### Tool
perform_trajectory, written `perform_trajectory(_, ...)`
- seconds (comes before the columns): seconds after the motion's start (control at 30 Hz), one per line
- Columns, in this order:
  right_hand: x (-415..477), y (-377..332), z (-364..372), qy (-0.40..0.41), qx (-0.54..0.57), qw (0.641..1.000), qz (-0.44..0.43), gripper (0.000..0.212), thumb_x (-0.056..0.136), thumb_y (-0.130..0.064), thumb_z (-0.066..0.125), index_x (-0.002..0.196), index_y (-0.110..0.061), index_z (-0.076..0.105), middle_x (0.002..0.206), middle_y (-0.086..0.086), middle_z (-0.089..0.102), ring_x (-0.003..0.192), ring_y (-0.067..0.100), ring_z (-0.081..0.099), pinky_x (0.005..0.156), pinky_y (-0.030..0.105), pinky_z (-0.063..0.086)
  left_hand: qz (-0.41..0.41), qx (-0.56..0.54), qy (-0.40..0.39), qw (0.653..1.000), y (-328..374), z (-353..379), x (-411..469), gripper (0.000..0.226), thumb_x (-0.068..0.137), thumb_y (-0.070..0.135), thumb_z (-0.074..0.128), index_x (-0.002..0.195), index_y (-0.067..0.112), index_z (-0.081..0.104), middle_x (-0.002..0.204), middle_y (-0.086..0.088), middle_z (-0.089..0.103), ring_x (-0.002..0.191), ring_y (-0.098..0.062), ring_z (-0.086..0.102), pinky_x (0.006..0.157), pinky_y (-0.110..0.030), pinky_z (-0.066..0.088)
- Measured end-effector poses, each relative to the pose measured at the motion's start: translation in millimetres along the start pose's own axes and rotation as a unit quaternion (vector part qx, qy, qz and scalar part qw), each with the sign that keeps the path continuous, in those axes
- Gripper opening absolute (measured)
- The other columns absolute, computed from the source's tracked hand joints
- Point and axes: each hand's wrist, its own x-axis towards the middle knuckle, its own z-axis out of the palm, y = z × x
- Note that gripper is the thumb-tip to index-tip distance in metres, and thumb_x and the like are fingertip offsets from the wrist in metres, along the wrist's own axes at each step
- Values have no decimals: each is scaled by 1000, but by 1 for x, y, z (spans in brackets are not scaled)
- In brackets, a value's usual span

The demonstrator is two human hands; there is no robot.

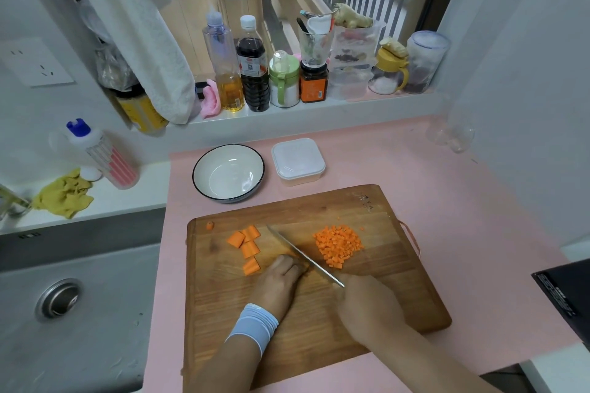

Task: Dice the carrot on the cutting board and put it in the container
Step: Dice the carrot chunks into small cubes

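My right hand [367, 301] grips the steel knife [305, 256]; blade axis diagonal, tip pointing far-left. My left hand [281, 279] curls beside it; I cannot tell its grasp.

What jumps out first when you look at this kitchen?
The bright orange heap of carrot cubes on the right of the cutting board, with bigger carrot chunks on its left. Between them the right hand holds a knife, the left hand curled beside the blade. A white bowl and lidded container sit behind the board.
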Motion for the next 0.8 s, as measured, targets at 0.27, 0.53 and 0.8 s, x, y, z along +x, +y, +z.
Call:
perform_trajectory(0.27,-7,1,-7,3,-6,1000,1,29,104,-37,41,109,-25,66,105,-4,69,100,18,65,77,26,41,8,-6,16,1000,-1,1,0,22,91,13,51,98,11,72,100,-1,64,96,-16,58,82,-26,51)
perform_trajectory(0.53,8,4,-2,-34,29,999,16,31,103,-42,42,108,-23,66,86,-9,58,77,15,54,68,27,40,-3,-16,18,1000,1,0,0,22,91,13,51,99,13,71,101,1,64,97,-13,58,82,-24,51)
perform_trajectory(0.8,10,4,-4,-39,40,998,19,30,104,-43,44,107,-23,65,82,-10,56,71,11,54,62,25,40,-23,8,20,1000,5,-1,1,12,87,7,64,96,13,68,98,-1,58,92,-15,54,65,-27,52)
